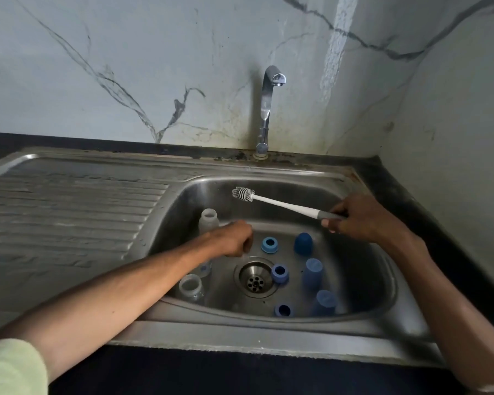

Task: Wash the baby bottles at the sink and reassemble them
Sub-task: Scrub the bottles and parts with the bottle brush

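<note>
So, nearest to me along the bottom of the frame is the dark table (240, 374) edge, with a pale green sleeve (10, 366) poking in at the lower left. Just past that is the steel sink (268, 327), and both my arms reach into the basin.

Low in the basin sit a blue ring (283, 310) and a blue cap (325, 302) side by side, with a clear bottle (191, 287) to the left of the drain (255, 277). Right of the drain there's a second ring (279, 273), touching its rim as far as I can tell, and another cap (313, 272) beside it. Further back are a third ring (269, 245) and a darker cap (303, 243).

My left hand (234, 240) is mid-frame, fingers curled down just above the drain. It seems to be on something clear, but my fist hides it, so I can't tell what it's gripping, if anything. A second bottle (208, 222) stands upright just behind my wrist, and a third one (204, 269) peeks out under my forearm.

My right hand (360, 216) is at centre right, fingers wrapped around the grey grip of the bottle brush (283, 203), bristle head pointing up-left toward the back wall of the basin.

Beyond that, the ribbed drainboard (69, 209) fills the left, the tap (267, 109) rises at the back centre, no water visible, and a veined marble wall (126, 67) sits behind it all.
</note>
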{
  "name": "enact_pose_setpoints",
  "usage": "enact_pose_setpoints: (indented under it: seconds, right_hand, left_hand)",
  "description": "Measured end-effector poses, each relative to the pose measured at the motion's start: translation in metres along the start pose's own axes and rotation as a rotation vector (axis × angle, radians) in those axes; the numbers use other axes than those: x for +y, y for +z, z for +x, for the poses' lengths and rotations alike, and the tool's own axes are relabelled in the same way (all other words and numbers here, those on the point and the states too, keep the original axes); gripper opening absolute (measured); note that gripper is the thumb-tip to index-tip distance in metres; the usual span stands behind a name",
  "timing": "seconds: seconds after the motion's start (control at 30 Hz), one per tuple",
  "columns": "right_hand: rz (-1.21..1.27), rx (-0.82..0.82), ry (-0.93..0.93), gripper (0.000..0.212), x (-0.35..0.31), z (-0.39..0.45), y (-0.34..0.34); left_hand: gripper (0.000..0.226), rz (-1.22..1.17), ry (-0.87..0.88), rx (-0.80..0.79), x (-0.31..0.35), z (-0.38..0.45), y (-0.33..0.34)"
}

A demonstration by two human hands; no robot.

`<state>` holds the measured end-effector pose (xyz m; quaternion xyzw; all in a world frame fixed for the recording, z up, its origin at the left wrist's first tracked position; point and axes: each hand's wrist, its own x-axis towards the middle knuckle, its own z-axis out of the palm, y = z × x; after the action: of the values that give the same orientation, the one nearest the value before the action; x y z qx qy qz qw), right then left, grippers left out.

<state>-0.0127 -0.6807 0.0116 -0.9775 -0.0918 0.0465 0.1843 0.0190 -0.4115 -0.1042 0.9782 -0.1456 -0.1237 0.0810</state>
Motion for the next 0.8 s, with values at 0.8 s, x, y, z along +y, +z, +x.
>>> enact_pose_setpoints:
  seconds: [0.8]
  right_hand:
    - [0.028,-0.082,-0.171,0.009,0.000,-0.017,-0.020]
  left_hand:
    - [0.007,-1.386,-0.320,0.767,-0.031,-0.078,-0.059]
